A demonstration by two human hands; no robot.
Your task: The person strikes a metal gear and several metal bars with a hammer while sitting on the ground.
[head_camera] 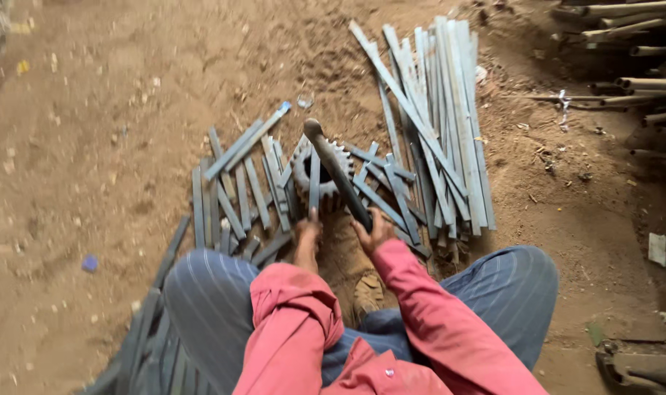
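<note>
Dark heavy steel bar (338,172) gripped in our R hand (375,230), long axis running up-left over grey toothed gear (320,170); L hand (308,235) pinches a flat grey metal strip (315,184) onto gear.

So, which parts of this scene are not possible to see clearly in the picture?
- Head view: the fingers of the left hand are blurred; its grip on the short strip is unclear.
- The hole of the gear wheel is partly covered by the dark tool in the right hand.
- The strip pile at lower left is cut by the bottom edge.
</note>
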